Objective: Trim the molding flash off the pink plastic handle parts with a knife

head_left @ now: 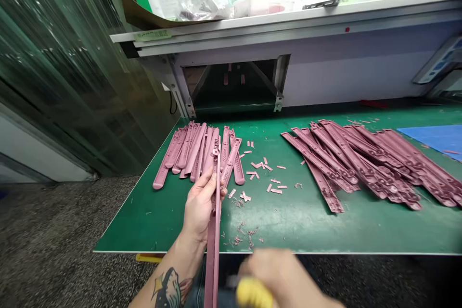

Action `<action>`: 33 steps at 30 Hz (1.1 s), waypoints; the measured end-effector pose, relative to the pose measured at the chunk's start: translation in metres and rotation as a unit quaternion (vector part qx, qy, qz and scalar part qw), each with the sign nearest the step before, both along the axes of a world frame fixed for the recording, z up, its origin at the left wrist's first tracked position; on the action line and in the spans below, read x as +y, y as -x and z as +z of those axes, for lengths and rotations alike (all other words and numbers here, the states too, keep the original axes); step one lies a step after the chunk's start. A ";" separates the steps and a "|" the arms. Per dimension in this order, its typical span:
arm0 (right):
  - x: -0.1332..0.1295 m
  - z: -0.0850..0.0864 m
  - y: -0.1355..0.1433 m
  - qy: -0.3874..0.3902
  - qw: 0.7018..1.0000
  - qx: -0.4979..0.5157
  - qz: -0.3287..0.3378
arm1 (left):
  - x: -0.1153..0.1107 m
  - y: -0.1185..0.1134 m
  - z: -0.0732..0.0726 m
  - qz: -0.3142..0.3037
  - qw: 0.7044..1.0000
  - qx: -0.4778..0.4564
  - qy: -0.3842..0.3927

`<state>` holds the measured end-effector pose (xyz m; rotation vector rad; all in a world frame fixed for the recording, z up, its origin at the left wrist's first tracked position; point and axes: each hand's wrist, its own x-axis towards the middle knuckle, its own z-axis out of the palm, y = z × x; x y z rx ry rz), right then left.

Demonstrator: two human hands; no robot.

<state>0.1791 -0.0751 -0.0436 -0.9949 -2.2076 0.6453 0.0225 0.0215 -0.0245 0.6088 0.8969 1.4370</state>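
My left hand [200, 202] is closed around a long mauve plastic strip [212, 255], which is held on edge and runs from above the green table down past its front edge. Low in the view, my right hand [274, 274] is blurred by motion. It grips a yellow-handled tool [252, 293], whose tip is too blurred to make out. Beyond my left hand lies a pile of shorter mauve strips [184, 149]. Small mauve offcuts [276, 191] and shavings [250, 238] are scattered to the right of the held strip.
A larger pile of long mauve strips [361, 159] covers the right of the green table [144, 231]. Behind stands a shelf [252, 24] above an opening with a dark belt [234, 96]. A blue sheet [440, 137] lies far right; a clear strip curtain [72, 57] hangs left.
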 end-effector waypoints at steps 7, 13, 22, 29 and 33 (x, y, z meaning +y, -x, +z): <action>0.062 0.039 -0.022 0.043 0.988 0.100 -0.107 | -0.037 -0.013 0.010 -0.085 0.995 -0.003 0.053; 0.072 0.052 -0.001 -0.022 0.973 0.130 -0.191 | -0.056 -0.022 0.001 -0.113 0.992 -0.013 0.062; 0.063 0.051 0.006 -0.037 0.969 0.135 -0.203 | -0.060 -0.020 -0.006 -0.110 0.992 -0.028 0.047; 0.060 0.050 0.004 -0.064 0.973 0.085 -0.206 | -0.063 -0.017 -0.006 -0.100 0.993 -0.007 0.063; 0.062 0.050 -0.001 -0.097 0.963 0.020 -0.251 | -0.065 -0.016 -0.001 -0.095 0.993 -0.005 0.070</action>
